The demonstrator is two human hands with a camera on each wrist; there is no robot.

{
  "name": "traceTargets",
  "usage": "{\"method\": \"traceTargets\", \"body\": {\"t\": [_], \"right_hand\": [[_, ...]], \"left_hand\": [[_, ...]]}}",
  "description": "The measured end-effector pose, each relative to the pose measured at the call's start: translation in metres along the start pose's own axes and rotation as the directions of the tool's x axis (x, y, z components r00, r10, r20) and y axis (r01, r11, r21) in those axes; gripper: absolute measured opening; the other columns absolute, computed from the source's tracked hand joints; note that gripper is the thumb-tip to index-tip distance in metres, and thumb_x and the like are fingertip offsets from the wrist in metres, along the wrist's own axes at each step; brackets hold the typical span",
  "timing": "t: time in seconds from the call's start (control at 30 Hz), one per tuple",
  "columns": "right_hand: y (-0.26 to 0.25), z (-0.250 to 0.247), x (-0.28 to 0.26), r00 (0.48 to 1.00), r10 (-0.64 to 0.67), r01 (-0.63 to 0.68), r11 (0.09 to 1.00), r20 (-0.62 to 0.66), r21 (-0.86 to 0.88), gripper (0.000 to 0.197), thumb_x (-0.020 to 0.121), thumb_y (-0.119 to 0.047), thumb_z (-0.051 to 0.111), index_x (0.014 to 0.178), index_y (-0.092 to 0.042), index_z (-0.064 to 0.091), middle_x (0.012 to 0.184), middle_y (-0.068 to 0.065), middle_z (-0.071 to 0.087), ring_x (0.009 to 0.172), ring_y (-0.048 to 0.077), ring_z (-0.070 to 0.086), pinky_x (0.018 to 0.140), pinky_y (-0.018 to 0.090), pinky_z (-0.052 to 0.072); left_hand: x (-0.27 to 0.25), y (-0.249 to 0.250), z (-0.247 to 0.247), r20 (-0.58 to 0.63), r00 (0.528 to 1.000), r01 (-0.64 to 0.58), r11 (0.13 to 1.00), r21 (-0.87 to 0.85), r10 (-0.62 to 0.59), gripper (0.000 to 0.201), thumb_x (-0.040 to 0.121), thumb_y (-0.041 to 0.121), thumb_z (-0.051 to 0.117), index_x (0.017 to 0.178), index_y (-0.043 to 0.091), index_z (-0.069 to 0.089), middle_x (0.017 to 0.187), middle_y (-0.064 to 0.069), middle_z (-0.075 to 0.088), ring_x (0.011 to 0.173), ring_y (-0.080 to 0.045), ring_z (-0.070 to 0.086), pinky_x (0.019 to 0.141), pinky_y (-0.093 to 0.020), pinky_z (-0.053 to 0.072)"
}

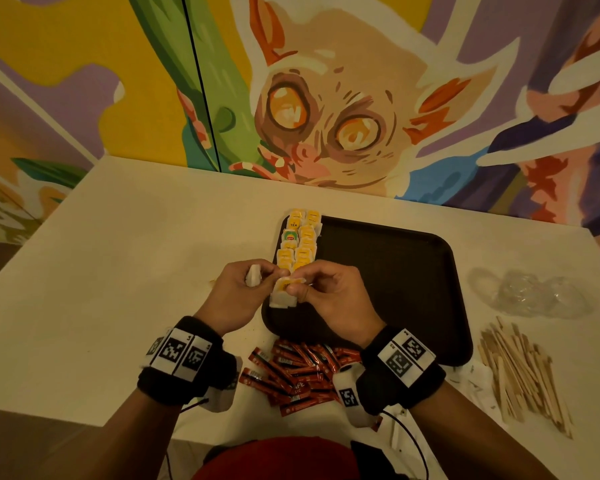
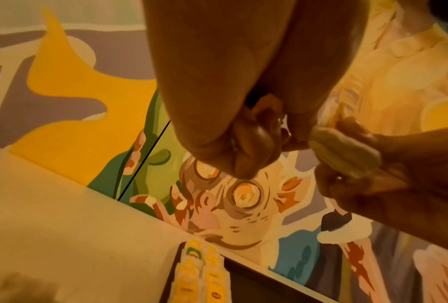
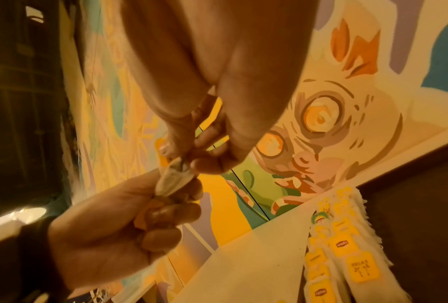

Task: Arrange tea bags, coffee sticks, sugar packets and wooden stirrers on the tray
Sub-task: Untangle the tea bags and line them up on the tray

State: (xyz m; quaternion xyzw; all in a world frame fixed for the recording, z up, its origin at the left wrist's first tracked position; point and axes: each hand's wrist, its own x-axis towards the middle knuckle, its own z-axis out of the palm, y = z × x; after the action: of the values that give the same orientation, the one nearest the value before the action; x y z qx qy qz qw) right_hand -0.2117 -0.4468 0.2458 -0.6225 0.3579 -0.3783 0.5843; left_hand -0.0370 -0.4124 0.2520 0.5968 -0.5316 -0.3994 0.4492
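Over the left edge of the dark tray [image 1: 395,271] my two hands meet. My left hand [image 1: 271,271] grips a small bunch of white tea bags [image 1: 253,275]. My right hand [image 1: 298,285] pinches one tea bag with a yellow tag [image 1: 284,292], which hangs just above the tray. In the right wrist view that tea bag [image 3: 174,180] is held between my right fingertips [image 3: 207,164] and my left hand [image 3: 139,215]. Two rows of yellow-tagged tea bags [image 1: 298,240] lie along the tray's left side, also seen as laid tea bags [image 2: 199,276] [image 3: 347,246] in both wrist views.
Red coffee sticks [image 1: 298,372] lie heaped on the white table [image 1: 136,254] in front of the tray. Wooden stirrers [image 1: 523,372] are piled at the right, with crumpled clear plastic [image 1: 534,292] behind them. A painted wall rises behind the table.
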Motion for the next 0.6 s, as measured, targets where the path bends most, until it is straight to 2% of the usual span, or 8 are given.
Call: {"method": "traceTargets", "body": {"t": [0.1,0.17,0.23,0.33,0.4,0.47,0.6], "right_hand": [[-0.001,-0.003,0.002,0.999,-0.006,0.007,1.0,-0.04,0.017,0.022,0.082,-0.002,0.074,0.098,-0.016,0.068,0.088,0.001,0.071,0.087,0.022,0.069,0.083,0.039,0.059],[0.001,-0.003,0.001,1.0,0.005,-0.004,1.0,-0.026,0.016,0.03,0.085,-0.002,0.071,0.108,-0.02,0.067,0.097,0.001,0.071,0.097,0.019,0.069,0.089,0.034,0.057],[0.004,-0.003,0.001,1.0,0.029,-0.029,1.0,-0.009,-0.004,0.027,0.088,-0.003,0.068,0.111,-0.017,0.068,0.107,0.004,0.072,0.106,0.017,0.067,0.095,0.035,0.055],[0.01,-0.005,0.003,0.997,0.06,-0.063,0.996,-0.052,-0.069,0.018,0.089,-0.008,0.068,0.106,-0.013,0.07,0.107,0.008,0.072,0.104,0.017,0.068,0.094,0.035,0.056],[0.012,-0.008,0.004,0.995,0.075,-0.08,0.993,-0.062,-0.089,0.015,0.089,-0.01,0.068,0.103,-0.015,0.071,0.106,0.008,0.072,0.103,0.018,0.069,0.09,0.034,0.057],[0.014,-0.01,0.005,0.997,0.07,-0.075,0.989,-0.043,-0.127,0.015,0.089,-0.014,0.07,0.102,-0.019,0.072,0.106,0.004,0.073,0.101,0.018,0.069,0.089,0.037,0.058],[0.022,-0.01,0.005,0.999,0.037,-0.041,0.971,-0.02,-0.237,0.013,0.089,-0.023,0.07,0.101,-0.022,0.073,0.102,0.001,0.071,0.096,0.019,0.069,0.086,0.046,0.058]], "left_hand": [[-0.003,-0.001,0.004,0.021,0.999,0.036,0.999,0.008,-0.036,0.015,0.092,0.012,0.062,0.085,0.003,0.071,0.062,0.005,0.062,0.048,0.001,0.05,0.047,-0.01,0.039],[-0.003,-0.001,0.005,0.046,0.997,0.059,0.998,0.006,-0.059,0.019,0.093,0.014,0.06,0.086,-0.001,0.07,0.054,0.011,0.057,0.043,0.001,0.046,0.044,-0.008,0.035],[-0.002,-0.002,0.005,0.067,0.995,0.073,0.997,0.023,-0.075,0.021,0.094,0.015,0.059,0.085,-0.002,0.069,0.05,0.014,0.056,0.042,0.002,0.045,0.045,-0.008,0.034],[-0.002,-0.003,0.005,0.029,0.997,0.076,0.996,0.041,-0.077,0.023,0.095,0.019,0.058,0.084,0.004,0.071,0.054,0.014,0.058,0.046,0.001,0.048,0.048,-0.012,0.038],[-0.002,0.0,0.003,-0.041,0.998,0.041,0.999,0.02,-0.04,0.021,0.096,0.019,0.056,0.088,0.01,0.073,0.062,0.019,0.064,0.057,0.005,0.056,0.055,-0.009,0.041],[-0.003,0.004,0.001,-0.055,0.998,-0.019,1.0,-0.004,0.019,0.016,0.093,0.019,0.06,0.097,0.013,0.074,0.075,0.019,0.068,0.072,0.006,0.061,0.064,-0.005,0.041],[-0.001,-0.003,0.0,-0.002,0.996,-0.09,0.991,0.101,0.09,0.011,0.084,0.02,0.072,0.093,0.016,0.077,0.069,0.017,0.061,0.067,0.0,0.056,0.065,-0.008,0.04]]}}
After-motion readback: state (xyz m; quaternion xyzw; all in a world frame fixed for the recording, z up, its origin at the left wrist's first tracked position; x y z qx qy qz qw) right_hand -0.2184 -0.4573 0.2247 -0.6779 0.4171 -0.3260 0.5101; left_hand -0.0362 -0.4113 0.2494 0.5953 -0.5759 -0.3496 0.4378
